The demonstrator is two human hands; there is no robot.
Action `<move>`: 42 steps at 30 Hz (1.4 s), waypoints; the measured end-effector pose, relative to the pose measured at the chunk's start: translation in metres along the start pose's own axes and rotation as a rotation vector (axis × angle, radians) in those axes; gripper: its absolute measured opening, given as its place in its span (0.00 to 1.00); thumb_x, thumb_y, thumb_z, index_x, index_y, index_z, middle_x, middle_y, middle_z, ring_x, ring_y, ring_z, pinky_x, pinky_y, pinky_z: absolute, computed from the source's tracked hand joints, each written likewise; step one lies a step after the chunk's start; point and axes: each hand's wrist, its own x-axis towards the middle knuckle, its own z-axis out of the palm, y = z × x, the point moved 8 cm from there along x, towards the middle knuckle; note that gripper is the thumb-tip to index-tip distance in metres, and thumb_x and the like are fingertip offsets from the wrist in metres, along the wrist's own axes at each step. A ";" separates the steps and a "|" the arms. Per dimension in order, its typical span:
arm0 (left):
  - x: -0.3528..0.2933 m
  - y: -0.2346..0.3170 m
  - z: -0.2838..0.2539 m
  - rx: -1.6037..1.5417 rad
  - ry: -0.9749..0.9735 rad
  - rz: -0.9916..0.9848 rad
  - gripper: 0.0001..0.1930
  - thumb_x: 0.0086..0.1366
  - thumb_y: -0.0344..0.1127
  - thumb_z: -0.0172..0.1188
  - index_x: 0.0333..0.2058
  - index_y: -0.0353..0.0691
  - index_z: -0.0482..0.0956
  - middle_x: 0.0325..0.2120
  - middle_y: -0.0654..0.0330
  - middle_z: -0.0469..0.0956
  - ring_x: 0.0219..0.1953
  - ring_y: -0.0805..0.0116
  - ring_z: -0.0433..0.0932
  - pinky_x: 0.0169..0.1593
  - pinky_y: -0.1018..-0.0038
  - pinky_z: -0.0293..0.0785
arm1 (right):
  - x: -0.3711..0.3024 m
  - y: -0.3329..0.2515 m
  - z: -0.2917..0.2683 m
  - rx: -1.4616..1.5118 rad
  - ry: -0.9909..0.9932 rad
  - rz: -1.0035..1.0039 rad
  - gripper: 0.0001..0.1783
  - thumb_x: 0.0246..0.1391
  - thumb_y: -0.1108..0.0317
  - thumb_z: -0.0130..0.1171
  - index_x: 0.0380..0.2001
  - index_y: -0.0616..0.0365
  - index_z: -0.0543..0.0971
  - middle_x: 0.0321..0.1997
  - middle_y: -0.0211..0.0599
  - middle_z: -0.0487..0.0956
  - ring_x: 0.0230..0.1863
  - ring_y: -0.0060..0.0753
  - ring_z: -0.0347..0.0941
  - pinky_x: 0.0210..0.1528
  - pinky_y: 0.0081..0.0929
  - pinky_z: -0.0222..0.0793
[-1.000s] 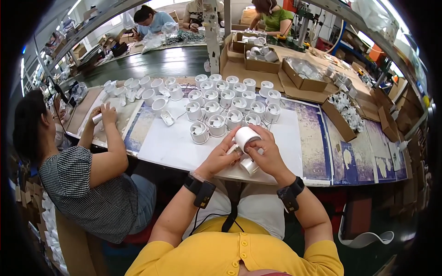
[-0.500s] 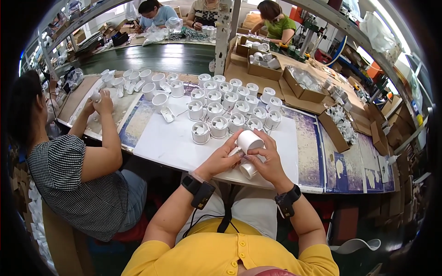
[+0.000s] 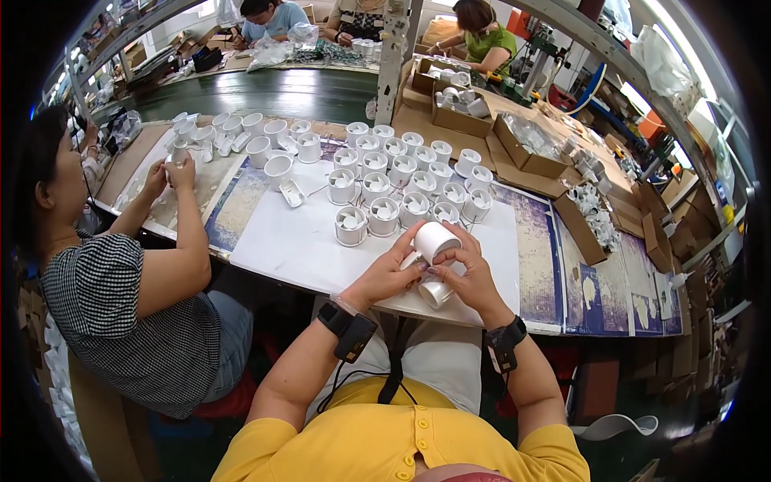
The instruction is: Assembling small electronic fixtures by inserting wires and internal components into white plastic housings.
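Both my hands meet over the near edge of the white work sheet, around a white plastic fan housing (image 3: 436,240), a round drum with a narrower cylindrical part (image 3: 435,293) below it. My left hand (image 3: 387,273) grips it from the left, thumb near the join. From the right, my right hand (image 3: 472,277) closes on it, with fingers over the drum and thumb at the lower part. Fingers hide the join between the two parts. Just beyond stand several white round fan units (image 3: 351,225) with bladed impellers and thin dark wires.
White housings with handles (image 3: 279,169) stand to the left, near a co-worker (image 3: 144,305) holding a white part. A carton of small white parts (image 3: 593,217) lies at the right, other cartons (image 3: 460,112) behind. A metal post (image 3: 393,64) rises beyond; more people sit across the green belt (image 3: 241,96).
My hands keep hold of the fan housing, with only a slight shift of fingers. The co-worker at left has raised their head and moved their hands slightly.
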 end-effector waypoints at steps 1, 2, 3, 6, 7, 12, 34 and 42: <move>0.000 -0.001 0.000 -0.001 -0.002 -0.001 0.39 0.68 0.29 0.53 0.71 0.53 0.42 0.37 0.64 0.73 0.28 0.83 0.66 0.30 0.84 0.65 | -0.001 -0.001 0.001 -0.001 0.001 0.002 0.08 0.43 0.68 0.71 0.31 0.48 0.85 0.65 0.35 0.68 0.68 0.46 0.54 0.68 0.41 0.50; 0.000 -0.002 -0.001 0.007 -0.005 -0.002 0.39 0.68 0.29 0.53 0.71 0.53 0.42 0.38 0.64 0.73 0.28 0.83 0.66 0.30 0.85 0.65 | -0.001 -0.002 0.000 -0.007 0.026 0.002 0.08 0.43 0.68 0.71 0.31 0.48 0.85 0.65 0.36 0.68 0.68 0.46 0.54 0.68 0.41 0.50; 0.000 -0.002 -0.001 0.015 -0.007 -0.003 0.39 0.68 0.29 0.53 0.71 0.53 0.42 0.38 0.63 0.73 0.28 0.83 0.66 0.30 0.85 0.65 | -0.003 -0.004 -0.001 -0.013 0.050 0.002 0.08 0.43 0.68 0.71 0.31 0.49 0.85 0.65 0.36 0.67 0.68 0.46 0.54 0.68 0.41 0.50; 0.000 -0.001 -0.001 0.028 -0.009 -0.005 0.39 0.68 0.29 0.53 0.70 0.53 0.42 0.39 0.63 0.74 0.28 0.83 0.66 0.30 0.84 0.65 | -0.005 -0.005 -0.002 -0.068 0.080 -0.036 0.08 0.43 0.68 0.71 0.31 0.49 0.85 0.65 0.37 0.67 0.68 0.47 0.54 0.68 0.41 0.50; 0.000 -0.001 0.000 0.031 -0.011 -0.008 0.39 0.68 0.29 0.53 0.70 0.53 0.41 0.39 0.63 0.74 0.28 0.83 0.66 0.30 0.84 0.65 | -0.007 -0.007 -0.002 -0.117 0.086 -0.071 0.08 0.43 0.68 0.71 0.31 0.49 0.85 0.65 0.37 0.67 0.68 0.47 0.54 0.68 0.42 0.51; -0.005 0.005 0.005 0.010 0.017 0.003 0.39 0.68 0.29 0.53 0.70 0.54 0.41 0.39 0.63 0.73 0.27 0.82 0.67 0.30 0.83 0.67 | -0.011 -0.019 -0.002 -0.216 0.088 -0.183 0.07 0.44 0.69 0.70 0.31 0.49 0.85 0.66 0.38 0.67 0.69 0.49 0.53 0.68 0.42 0.51; -0.008 0.004 0.001 0.096 0.057 -0.042 0.38 0.66 0.25 0.50 0.70 0.56 0.42 0.46 0.59 0.71 0.28 0.82 0.67 0.30 0.84 0.68 | -0.025 0.000 -0.017 0.008 0.000 -0.062 0.23 0.46 0.69 0.68 0.48 0.55 0.76 0.66 0.42 0.65 0.69 0.44 0.55 0.69 0.39 0.51; 0.004 0.004 -0.008 0.011 0.123 0.034 0.39 0.63 0.21 0.47 0.70 0.54 0.46 0.41 0.60 0.73 0.29 0.80 0.68 0.30 0.83 0.67 | -0.022 0.032 0.009 -0.002 -0.268 0.011 0.45 0.42 0.62 0.74 0.62 0.63 0.63 0.58 0.48 0.71 0.59 0.41 0.69 0.62 0.33 0.64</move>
